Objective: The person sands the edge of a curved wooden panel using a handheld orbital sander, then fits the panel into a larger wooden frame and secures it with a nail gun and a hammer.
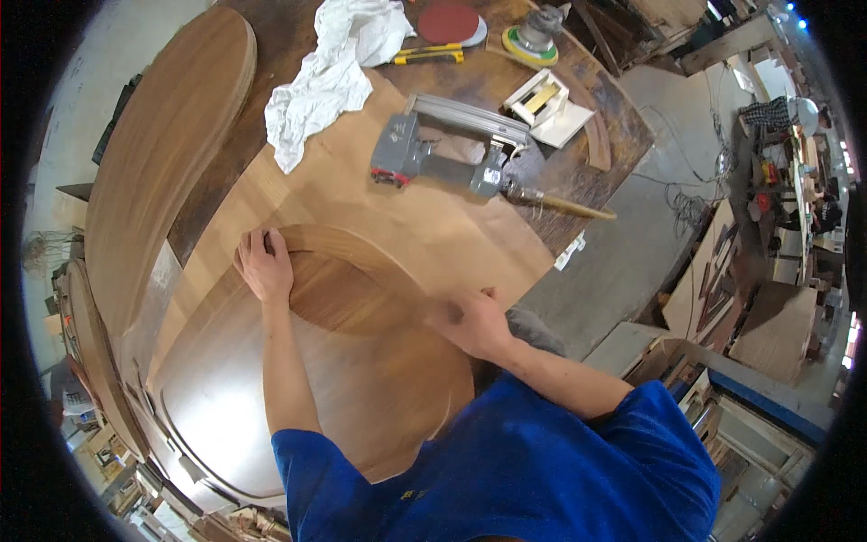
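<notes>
A brown wooden piece with a curved rim (339,242) and a recessed panel (339,294) lies on a pale plywood sheet (226,203) in front of me. At the rim's far left, my left hand (265,264) has its fingers bent over the edge. My right hand (470,322) is at the piece's right side, by the rim. Motion smears its fingers, so I cannot tell what they hold, if anything. Beyond both hands, a grey nail gun (442,161) rests on its side on the sheet, with a hose (564,206) joined to it.
A crumpled white cloth (330,77) lies at the far side. Near it are a yellow utility knife (429,54), a red sanding disc (445,22), a round sander (535,41) and an open white box (539,98). A large oval wooden panel (172,149) stands left.
</notes>
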### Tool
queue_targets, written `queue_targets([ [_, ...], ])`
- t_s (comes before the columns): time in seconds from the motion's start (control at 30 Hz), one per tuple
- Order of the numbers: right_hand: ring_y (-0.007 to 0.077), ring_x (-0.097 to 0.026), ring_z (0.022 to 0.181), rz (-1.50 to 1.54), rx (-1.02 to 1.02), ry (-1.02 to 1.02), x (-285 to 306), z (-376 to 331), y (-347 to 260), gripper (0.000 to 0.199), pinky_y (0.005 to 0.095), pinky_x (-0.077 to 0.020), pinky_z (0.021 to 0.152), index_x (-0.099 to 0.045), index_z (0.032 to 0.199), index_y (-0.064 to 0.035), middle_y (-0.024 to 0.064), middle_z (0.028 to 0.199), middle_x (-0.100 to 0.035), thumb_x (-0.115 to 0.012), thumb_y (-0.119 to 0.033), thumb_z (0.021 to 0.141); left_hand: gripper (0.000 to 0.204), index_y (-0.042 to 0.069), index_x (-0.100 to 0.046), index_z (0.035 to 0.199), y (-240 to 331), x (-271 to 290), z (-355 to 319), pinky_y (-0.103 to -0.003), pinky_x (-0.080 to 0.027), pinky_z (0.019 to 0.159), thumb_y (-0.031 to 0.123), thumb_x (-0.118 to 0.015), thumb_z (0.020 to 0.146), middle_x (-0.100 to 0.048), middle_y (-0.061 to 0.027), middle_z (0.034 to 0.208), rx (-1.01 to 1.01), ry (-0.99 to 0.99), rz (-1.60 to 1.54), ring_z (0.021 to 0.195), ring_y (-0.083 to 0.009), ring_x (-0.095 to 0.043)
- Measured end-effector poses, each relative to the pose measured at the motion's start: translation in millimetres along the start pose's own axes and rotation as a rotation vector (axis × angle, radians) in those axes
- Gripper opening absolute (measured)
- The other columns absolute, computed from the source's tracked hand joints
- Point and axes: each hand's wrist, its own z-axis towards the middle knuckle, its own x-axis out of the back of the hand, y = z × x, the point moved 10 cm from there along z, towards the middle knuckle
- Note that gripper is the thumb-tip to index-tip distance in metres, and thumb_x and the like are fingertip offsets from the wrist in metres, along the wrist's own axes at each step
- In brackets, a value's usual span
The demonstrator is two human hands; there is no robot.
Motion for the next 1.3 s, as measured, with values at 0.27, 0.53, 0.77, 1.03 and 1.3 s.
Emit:
queue_targets([
  [0.27, 0.04, -0.066, 0.115, -0.187, 0.111, -0.267, -28, 63, -71, 0.066, 0.0512, -0.0535, 0.099, -0.062, 0.14, -0.0122, 0.0177, 0.128, -0.067, -0.077, -0.05, 0.088, 0.027, 0.01, -0.07, 0.12, -21, 13, -2, -0.054, -0.038, 0.115, 0.028, -0.066, 0.1, -0.071, -0.013, 0.119, 0.162, -0.172, 0.038, 0.117, -0.0377, -0.061],
  [0.53, 0.0427, -0.065, 0.115, -0.292, 0.193, -0.123, -41, 87, -91, 0.07, 0.052, -0.0543, 0.098, -0.062, 0.137, -0.0084, 0.0161, 0.131, -0.063, -0.083, -0.041, 0.079, 0.039, 0.002, -0.061, 0.136, 4, 100, -126, -0.056, -0.034, 0.118, 0.02, -0.064, 0.101, -0.062, -0.018, 0.138, 0.457, 0.208, -0.297, 0.131, -0.0422, -0.052],
  [0.77, 0.0408, -0.068, 0.106, -0.344, 0.359, 0.095, -30, 86, -90, 0.068, 0.0539, -0.056, 0.09, -0.065, 0.133, -0.009, 0.0164, 0.127, -0.065, -0.085, -0.04, 0.076, 0.031, -0.004, -0.06, 0.131, 46, 122, -201, -0.045, -0.041, 0.112, 0.013, -0.058, 0.105, -0.06, -0.0215, 0.133, 0.653, 0.127, -0.439, 0.127, -0.0376, -0.054],
  [1.03, 0.0084, -0.061, 0.084, 0.258, 0.152, -0.343, 33, 90, -109, 0.036, 0.0282, -0.0526, 0.075, -0.069, 0.129, 0.0002, -0.0007, 0.098, -0.067, -0.071, -0.014, 0.096, 0.039, 0.0, -0.056, 0.142, 55, 109, -193, -0.041, -0.045, 0.11, 0.018, -0.058, 0.108, -0.06, -0.0149, 0.14, 0.771, 0.166, -0.982, 0.129, -0.0281, -0.057],
  [1.3, 0.0173, -0.062, 0.113, 0.658, -0.18, -0.757, -17, -67, -18, 0.054, 0.0334, -0.0506, 0.098, -0.062, 0.142, 0.0011, 0.0086, 0.128, -0.069, -0.072, -0.03, 0.1, 0.057, 0.001, -0.038, 0.157, 160, 109, -68, -0.041, -0.051, 0.104, 0.026, -0.059, 0.11, -0.057, -0.0134, 0.147, 0.641, -0.346, -1.801, 0.128, -0.0237, -0.061],
])
